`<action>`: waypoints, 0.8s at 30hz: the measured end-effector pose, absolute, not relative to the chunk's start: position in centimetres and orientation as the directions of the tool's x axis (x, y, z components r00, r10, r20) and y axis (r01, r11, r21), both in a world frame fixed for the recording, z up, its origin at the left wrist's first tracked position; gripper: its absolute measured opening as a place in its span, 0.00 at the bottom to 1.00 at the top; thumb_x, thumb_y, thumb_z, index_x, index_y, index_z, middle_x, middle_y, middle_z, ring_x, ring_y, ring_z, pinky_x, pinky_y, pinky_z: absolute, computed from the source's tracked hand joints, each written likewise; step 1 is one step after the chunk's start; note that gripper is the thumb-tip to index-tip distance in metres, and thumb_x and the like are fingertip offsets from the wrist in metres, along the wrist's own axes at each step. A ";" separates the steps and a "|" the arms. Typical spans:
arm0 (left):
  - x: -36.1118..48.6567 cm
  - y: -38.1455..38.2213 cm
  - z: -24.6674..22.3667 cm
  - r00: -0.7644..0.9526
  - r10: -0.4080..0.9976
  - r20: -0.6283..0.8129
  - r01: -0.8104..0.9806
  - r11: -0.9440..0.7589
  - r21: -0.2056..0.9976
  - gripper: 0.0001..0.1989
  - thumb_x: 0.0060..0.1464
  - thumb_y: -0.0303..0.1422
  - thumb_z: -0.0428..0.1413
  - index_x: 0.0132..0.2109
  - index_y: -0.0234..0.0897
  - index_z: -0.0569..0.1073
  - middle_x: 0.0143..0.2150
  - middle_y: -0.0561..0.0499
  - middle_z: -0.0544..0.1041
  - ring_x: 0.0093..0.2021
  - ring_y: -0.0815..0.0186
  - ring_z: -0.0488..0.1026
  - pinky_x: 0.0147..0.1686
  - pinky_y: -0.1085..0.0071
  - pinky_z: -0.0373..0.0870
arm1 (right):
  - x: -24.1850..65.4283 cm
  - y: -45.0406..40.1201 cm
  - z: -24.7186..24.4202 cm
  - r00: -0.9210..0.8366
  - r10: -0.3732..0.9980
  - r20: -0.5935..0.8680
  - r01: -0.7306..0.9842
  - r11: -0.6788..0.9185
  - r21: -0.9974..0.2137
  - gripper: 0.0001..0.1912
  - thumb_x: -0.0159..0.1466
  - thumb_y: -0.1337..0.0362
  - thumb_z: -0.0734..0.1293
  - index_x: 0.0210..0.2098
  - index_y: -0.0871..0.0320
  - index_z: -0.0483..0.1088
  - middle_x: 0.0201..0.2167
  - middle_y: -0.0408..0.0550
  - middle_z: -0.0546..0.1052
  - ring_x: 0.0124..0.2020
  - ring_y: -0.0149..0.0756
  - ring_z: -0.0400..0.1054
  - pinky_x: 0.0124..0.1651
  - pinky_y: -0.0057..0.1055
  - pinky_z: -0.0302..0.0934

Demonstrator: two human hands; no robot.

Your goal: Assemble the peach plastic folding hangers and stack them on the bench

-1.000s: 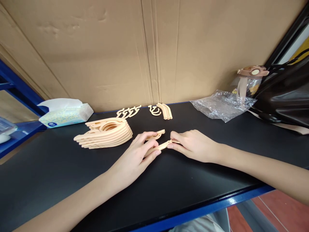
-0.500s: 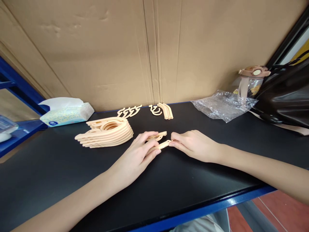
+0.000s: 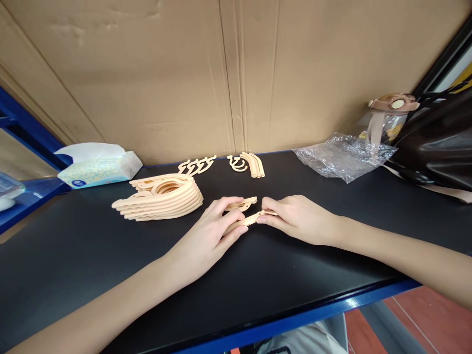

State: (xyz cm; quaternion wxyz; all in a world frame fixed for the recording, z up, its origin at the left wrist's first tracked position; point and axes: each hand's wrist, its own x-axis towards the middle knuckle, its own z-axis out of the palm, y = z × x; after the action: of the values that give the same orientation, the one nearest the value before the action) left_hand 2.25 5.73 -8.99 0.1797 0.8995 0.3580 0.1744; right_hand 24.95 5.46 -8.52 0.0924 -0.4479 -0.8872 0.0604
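Note:
A cream plastic clothes hanger [image 3: 252,219] lies under my left hand [image 3: 214,231], whose fingers and thumb are closed around it near the table's middle. Its two arms point to the right, one behind the other, and my palm covers the rest. At the tip of the nearer arm, my right hand [image 3: 300,219] pinches a thin cream piece [image 3: 272,213]. Only a sliver of that piece shows between thumb and forefinger; it touches the hanger's end. To the left rests a stack of similar cream hangers [image 3: 158,209].
Behind are several cream hooks [image 3: 197,165], more hooks [image 3: 238,164] and curved cream strips [image 3: 255,165]. A tissue pack [image 3: 99,169] stands back left. Clear plastic wrap [image 3: 341,157], a bottle [image 3: 393,118] and a black bag [image 3: 438,147] are at right. Cardboard [image 3: 165,83] walls the back.
The thin piece in my right fingers now shows more, at the hanger arm's tip. Both hands stay almost in place; the view has shifted slightly.

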 end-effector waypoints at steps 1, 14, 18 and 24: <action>2.2 5.7 -9.0 0.682 0.709 0.179 0.584 -0.675 0.451 0.11 0.64 0.38 0.43 0.41 0.42 0.69 0.59 0.51 0.60 0.59 0.60 0.58 0.57 0.60 0.60 | 24.9 5.4 -8.5 -0.582 0.806 0.109 0.783 0.591 -0.193 0.20 0.69 0.49 0.48 0.33 0.56 0.58 0.23 0.40 0.70 0.22 0.31 0.65 0.25 0.26 0.46; 2.1 5.5 -8.7 0.686 0.702 0.189 0.570 -0.681 0.460 0.10 0.64 0.37 0.44 0.41 0.42 0.69 0.59 0.52 0.60 0.59 0.61 0.58 0.57 0.62 0.60 | 24.9 5.3 -8.3 -0.587 0.801 0.121 0.775 0.598 -0.205 0.19 0.69 0.49 0.50 0.34 0.56 0.59 0.23 0.41 0.71 0.22 0.31 0.65 0.26 0.25 0.47; 2.0 5.5 -8.8 0.688 0.701 0.187 0.572 -0.683 0.455 0.11 0.64 0.37 0.44 0.41 0.42 0.69 0.59 0.51 0.60 0.59 0.61 0.58 0.57 0.61 0.59 | 24.6 5.2 -8.3 -0.572 0.812 0.114 0.787 0.582 -0.205 0.19 0.68 0.49 0.50 0.35 0.57 0.60 0.23 0.41 0.71 0.22 0.31 0.65 0.25 0.25 0.47; 2.0 5.6 -9.0 0.688 0.696 0.206 0.559 -0.689 0.462 0.11 0.64 0.37 0.43 0.41 0.41 0.70 0.59 0.50 0.61 0.58 0.60 0.59 0.57 0.60 0.60 | 24.7 5.3 -8.5 -0.593 0.796 0.122 0.771 0.605 -0.201 0.21 0.69 0.50 0.50 0.32 0.58 0.63 0.24 0.42 0.71 0.22 0.29 0.64 0.26 0.26 0.47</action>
State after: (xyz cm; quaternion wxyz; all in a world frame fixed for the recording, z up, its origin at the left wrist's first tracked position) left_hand 2.04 5.60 -8.96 0.1845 0.9000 0.3485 0.1858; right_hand 24.70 5.32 -8.48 0.1001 -0.4401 -0.8901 0.0635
